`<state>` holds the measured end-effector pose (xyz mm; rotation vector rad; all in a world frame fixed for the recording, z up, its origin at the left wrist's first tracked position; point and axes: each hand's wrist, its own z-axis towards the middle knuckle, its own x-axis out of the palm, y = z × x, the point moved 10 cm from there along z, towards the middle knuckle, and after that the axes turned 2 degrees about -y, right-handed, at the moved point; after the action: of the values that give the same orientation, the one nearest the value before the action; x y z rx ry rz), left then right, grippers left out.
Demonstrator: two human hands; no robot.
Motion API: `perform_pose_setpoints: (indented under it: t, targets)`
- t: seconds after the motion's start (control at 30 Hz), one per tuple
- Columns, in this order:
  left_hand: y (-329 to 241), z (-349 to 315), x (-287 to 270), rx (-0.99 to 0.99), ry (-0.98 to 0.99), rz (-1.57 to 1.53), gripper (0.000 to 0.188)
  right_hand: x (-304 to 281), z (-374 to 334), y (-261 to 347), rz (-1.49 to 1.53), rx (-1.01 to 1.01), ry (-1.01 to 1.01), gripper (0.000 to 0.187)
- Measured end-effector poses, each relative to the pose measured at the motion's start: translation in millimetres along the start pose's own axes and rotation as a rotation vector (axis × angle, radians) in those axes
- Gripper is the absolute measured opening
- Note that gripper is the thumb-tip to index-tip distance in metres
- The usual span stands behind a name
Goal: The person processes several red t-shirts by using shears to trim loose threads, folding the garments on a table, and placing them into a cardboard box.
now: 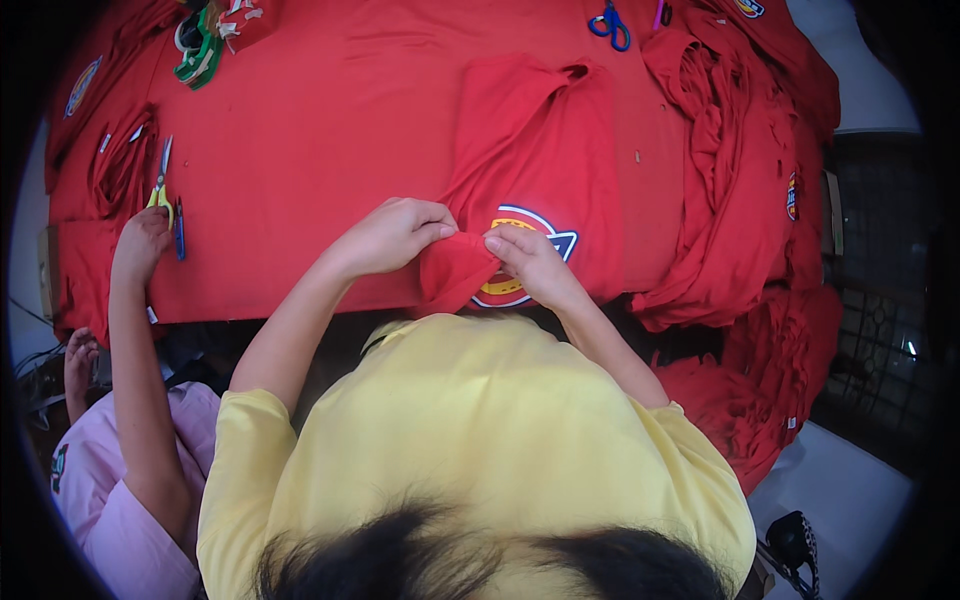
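Observation:
A red T-shirt (540, 130) with a round blue, white and yellow print lies on the red-covered table in front of me. My left hand (405, 232) pinches a raised fold of it at the near edge. Close by on the right, my right hand (527, 258) grips the same fold between thumb and fingers, over part of the print. The fabric between the two hands is lifted and stretched a little. Both hands are closed on the cloth.
Piled red shirts (715, 170) lie at the right, with more below the table edge. A co-worker's hand (150, 235) at the left holds yellow-handled scissors (162, 180) beside a blue pen-like tool (180, 230). Blue scissors (610, 27) and a green tape dispenser (200, 50) lie at the far side.

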<state>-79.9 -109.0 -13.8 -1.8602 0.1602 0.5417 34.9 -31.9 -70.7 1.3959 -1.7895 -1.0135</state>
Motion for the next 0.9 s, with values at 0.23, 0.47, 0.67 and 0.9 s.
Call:
perform_pose_setpoints:
  t: [0.23,0.47,0.67,0.9]
  targets:
    - [-3,-24,-20,0.001,-0.085,-0.125,0.026,18,-12,73,-0.179,-0.313,0.013,0.025]
    - [103,-146,-159,-0.281,-0.767,0.193,0.011,-140,-63,69,-0.914,-0.365,-0.855,0.021]
    - [-76,40,-15,0.393,-0.461,0.237,0.024,-178,-76,17,-0.871,0.018,-0.832,0.033]
    - [-100,287,26,0.320,-0.438,0.432,0.027,-145,-73,41,-0.227,-0.196,-0.758,0.024]
